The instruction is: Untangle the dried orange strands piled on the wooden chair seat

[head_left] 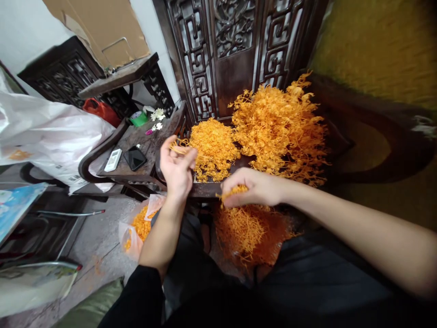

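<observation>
My left hand (176, 166) is raised at the front of the dark wooden seat, its fingers curled around a few thin orange strands (180, 145). My right hand (252, 186) is closed on a small bunch of orange sprigs (235, 191), over the seat's front edge. A low pile of short orange clusters (213, 148) lies behind and between my hands. To its right stands a taller heap of branching orange sprigs (278, 130). Below my right hand, between my knees, an orange-red bag (273, 246) holds stringy orange stems (242, 230).
A pale plastic bag (128, 234) with orange bits sits on the floor at left. On the wooden side table (126, 136) lie a phone (135, 157), a white remote (113, 160) and green tape (139, 119). A carved chair back (235, 75) rises behind the piles.
</observation>
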Action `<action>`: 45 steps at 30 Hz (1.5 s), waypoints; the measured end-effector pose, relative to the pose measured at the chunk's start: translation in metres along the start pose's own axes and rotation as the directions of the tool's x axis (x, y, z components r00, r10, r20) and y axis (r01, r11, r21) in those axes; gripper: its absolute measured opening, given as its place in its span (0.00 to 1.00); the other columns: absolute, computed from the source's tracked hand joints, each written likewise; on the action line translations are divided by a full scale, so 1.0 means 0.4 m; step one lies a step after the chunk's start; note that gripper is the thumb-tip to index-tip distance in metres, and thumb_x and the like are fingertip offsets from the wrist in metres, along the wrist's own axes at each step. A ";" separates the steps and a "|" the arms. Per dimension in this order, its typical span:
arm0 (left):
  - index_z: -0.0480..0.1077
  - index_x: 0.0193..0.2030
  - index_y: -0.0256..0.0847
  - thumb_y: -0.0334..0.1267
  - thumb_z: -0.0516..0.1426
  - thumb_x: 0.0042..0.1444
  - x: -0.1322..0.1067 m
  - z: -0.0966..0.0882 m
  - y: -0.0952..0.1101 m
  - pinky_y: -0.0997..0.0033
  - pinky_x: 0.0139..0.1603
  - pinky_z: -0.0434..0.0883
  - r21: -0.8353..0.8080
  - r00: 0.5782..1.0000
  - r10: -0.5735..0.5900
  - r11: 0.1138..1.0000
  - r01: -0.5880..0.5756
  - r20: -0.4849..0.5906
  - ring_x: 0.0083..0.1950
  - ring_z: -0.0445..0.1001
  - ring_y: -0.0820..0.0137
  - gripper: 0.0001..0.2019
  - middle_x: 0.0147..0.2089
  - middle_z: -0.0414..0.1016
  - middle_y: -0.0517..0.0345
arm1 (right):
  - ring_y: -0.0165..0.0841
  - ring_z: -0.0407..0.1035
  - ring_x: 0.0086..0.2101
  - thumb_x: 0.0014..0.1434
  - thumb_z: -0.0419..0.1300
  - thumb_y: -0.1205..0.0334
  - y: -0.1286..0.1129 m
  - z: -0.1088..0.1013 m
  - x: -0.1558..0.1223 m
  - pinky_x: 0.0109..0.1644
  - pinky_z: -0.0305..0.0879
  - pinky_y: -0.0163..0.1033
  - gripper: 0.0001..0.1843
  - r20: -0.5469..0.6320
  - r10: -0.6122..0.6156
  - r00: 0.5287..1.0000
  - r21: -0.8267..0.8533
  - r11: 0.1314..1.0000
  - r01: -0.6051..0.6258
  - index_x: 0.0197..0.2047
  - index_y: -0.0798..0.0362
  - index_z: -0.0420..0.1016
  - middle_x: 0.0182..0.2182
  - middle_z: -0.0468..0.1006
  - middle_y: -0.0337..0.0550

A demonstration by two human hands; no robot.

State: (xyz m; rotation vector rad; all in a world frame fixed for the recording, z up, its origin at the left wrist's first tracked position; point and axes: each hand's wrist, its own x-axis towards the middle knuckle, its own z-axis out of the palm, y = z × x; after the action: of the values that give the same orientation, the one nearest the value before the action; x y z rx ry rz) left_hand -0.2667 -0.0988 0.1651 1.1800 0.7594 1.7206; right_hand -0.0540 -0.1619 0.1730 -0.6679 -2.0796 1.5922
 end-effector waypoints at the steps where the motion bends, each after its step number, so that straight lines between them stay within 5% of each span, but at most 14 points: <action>1: 0.68 0.58 0.48 0.36 0.77 0.42 0.012 -0.008 0.005 0.83 0.22 0.63 -0.004 0.998 0.018 1.000 -0.018 -0.057 0.28 0.71 0.80 0.37 0.34 0.73 0.68 | 0.31 0.71 0.32 0.64 0.66 0.49 -0.003 0.005 -0.003 0.39 0.63 0.38 0.16 0.070 -0.011 0.997 -0.066 0.998 0.016 0.35 0.54 0.81 0.31 0.80 0.41; 3: 0.69 0.59 0.49 0.36 0.76 0.43 0.023 -0.023 0.020 0.83 0.21 0.63 0.016 0.999 0.021 1.000 -0.020 -0.042 0.27 0.71 0.80 0.36 0.34 0.74 0.66 | 0.32 0.72 0.32 0.64 0.64 0.51 0.005 -0.002 -0.014 0.39 0.64 0.38 0.14 0.122 0.044 0.992 -0.181 0.983 -0.021 0.35 0.54 0.82 0.31 0.81 0.42; 5: 0.70 0.60 0.48 0.36 0.74 0.46 0.011 -0.031 0.039 0.81 0.21 0.65 0.107 0.984 -0.047 0.994 0.029 0.170 0.27 0.73 0.77 0.34 0.35 0.76 0.63 | 0.32 0.71 0.28 0.62 0.62 0.55 0.032 -0.034 -0.031 0.36 0.64 0.38 0.12 0.008 0.188 0.982 -0.255 0.950 -0.180 0.34 0.53 0.81 0.27 0.80 0.41; 7: 0.74 0.56 0.47 0.36 0.73 0.48 -0.021 -0.031 0.058 0.78 0.22 0.69 0.246 0.866 -0.161 0.968 0.046 0.473 0.27 0.76 0.74 0.28 0.34 0.78 0.61 | 0.31 0.69 0.23 0.59 0.59 0.57 0.067 -0.085 -0.047 0.32 0.62 0.38 0.11 -0.237 0.363 0.901 -0.259 0.870 -0.419 0.33 0.53 0.81 0.20 0.76 0.39; 9: 0.78 0.51 0.46 0.34 0.70 0.50 -0.065 -0.026 0.064 0.76 0.25 0.73 0.337 0.587 -0.294 0.941 0.038 0.754 0.28 0.78 0.72 0.19 0.33 0.80 0.60 | 0.31 0.66 0.20 0.58 0.57 0.59 0.098 -0.134 -0.055 0.30 0.61 0.38 0.12 -0.496 0.439 0.750 -0.193 0.786 -0.588 0.33 0.53 0.81 0.16 0.73 0.38; 11: 0.80 0.46 0.45 0.30 0.67 0.53 -0.119 -0.015 0.049 0.75 0.30 0.75 0.411 0.158 -0.411 0.911 0.038 0.898 0.29 0.80 0.72 0.14 0.32 0.82 0.61 | 0.30 0.63 0.18 0.57 0.57 0.59 0.121 -0.161 -0.043 0.26 0.57 0.38 0.09 -0.639 0.438 0.632 -0.090 0.774 -0.627 0.31 0.53 0.77 0.15 0.70 0.38; 13: 0.80 0.44 0.43 0.28 0.66 0.52 -0.182 0.004 0.016 0.72 0.34 0.75 0.503 -0.291 -0.493 0.863 -0.046 0.820 0.31 0.80 0.70 0.12 0.31 0.82 0.61 | 0.29 0.58 0.17 0.55 0.60 0.59 0.143 -0.164 -0.004 0.23 0.52 0.37 0.06 -0.669 0.448 0.593 0.011 0.804 -0.595 0.29 0.51 0.71 0.16 0.67 0.37; 14: 0.80 0.42 0.42 0.28 0.66 0.51 -0.216 0.017 -0.005 0.70 0.33 0.75 0.524 -0.450 -0.533 0.837 -0.157 0.717 0.30 0.80 0.68 0.11 0.29 0.82 0.60 | 0.29 0.57 0.18 0.55 0.61 0.59 0.156 -0.158 0.025 0.22 0.51 0.36 0.06 -0.662 0.464 0.588 0.053 0.812 -0.581 0.29 0.50 0.69 0.16 0.65 0.36; 16: 0.82 0.37 0.42 0.28 0.65 0.50 -0.280 0.046 -0.044 0.67 0.35 0.76 0.441 -0.563 -0.570 0.821 -0.363 0.598 0.32 0.81 0.64 0.08 0.29 0.82 0.58 | 0.28 0.56 0.19 0.54 0.62 0.57 0.190 -0.141 0.101 0.21 0.50 0.35 0.09 -0.642 0.500 0.581 0.105 0.808 -0.579 0.30 0.49 0.66 0.18 0.63 0.35; 19: 0.83 0.33 0.40 0.24 0.64 0.47 -0.345 0.088 -0.087 0.61 0.38 0.81 0.431 -0.444 -0.731 0.671 -0.603 0.518 0.41 0.85 0.55 0.09 0.37 0.86 0.49 | 0.30 0.60 0.22 0.55 0.63 0.55 0.257 -0.124 0.229 0.23 0.54 0.34 0.11 -0.662 0.526 0.534 0.109 0.773 -0.625 0.37 0.51 0.69 0.22 0.67 0.37; 23: 0.84 0.41 0.35 0.21 0.63 0.46 -0.367 0.117 -0.131 0.49 0.46 0.84 0.504 -0.251 -0.810 0.539 -0.675 0.530 0.51 0.85 0.46 0.15 0.50 0.85 0.38 | 0.35 0.71 0.34 0.56 0.64 0.63 0.336 -0.118 0.348 0.34 0.68 0.37 0.14 -0.707 0.517 0.482 0.108 0.753 -0.649 0.46 0.58 0.76 0.37 0.80 0.51; 31: 0.82 0.53 0.31 0.21 0.64 0.47 -0.380 0.131 -0.182 0.49 0.53 0.83 0.472 -0.191 -0.770 0.545 -0.693 0.609 0.55 0.83 0.46 0.23 0.53 0.84 0.33 | 0.38 0.74 0.53 0.52 0.70 0.71 0.312 -0.111 0.370 0.61 0.70 0.40 0.33 -0.843 0.357 0.403 0.055 0.802 -0.595 0.62 0.63 0.73 0.58 0.77 0.58; 40: 0.83 0.48 0.29 0.21 0.63 0.53 -0.364 0.134 -0.213 0.52 0.55 0.81 0.477 -0.034 -0.710 0.506 -0.719 0.703 0.54 0.84 0.48 0.15 0.47 0.84 0.30 | 0.27 0.70 0.36 0.59 0.67 0.71 0.013 -0.119 0.039 0.46 0.69 0.36 0.14 -0.920 0.172 0.353 -0.087 0.787 -0.610 0.49 0.61 0.80 0.43 0.82 0.49; 45: 0.80 0.55 0.32 0.28 0.65 0.57 -0.385 0.145 -0.243 0.56 0.54 0.80 0.513 0.080 -0.676 0.470 -0.718 0.732 0.52 0.84 0.52 0.17 0.49 0.84 0.34 | 0.27 0.69 0.30 0.60 0.68 0.66 -0.014 -0.077 -0.202 0.37 0.69 0.35 0.11 -0.959 0.213 0.187 0.032 0.735 -0.677 0.47 0.60 0.80 0.38 0.82 0.48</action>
State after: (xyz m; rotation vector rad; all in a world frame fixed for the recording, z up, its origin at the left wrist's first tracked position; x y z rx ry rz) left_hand -0.1577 -0.1983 0.0436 2.6958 0.5846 -0.3021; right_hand 0.0278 -0.1892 0.1819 -1.9895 -1.2388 0.5186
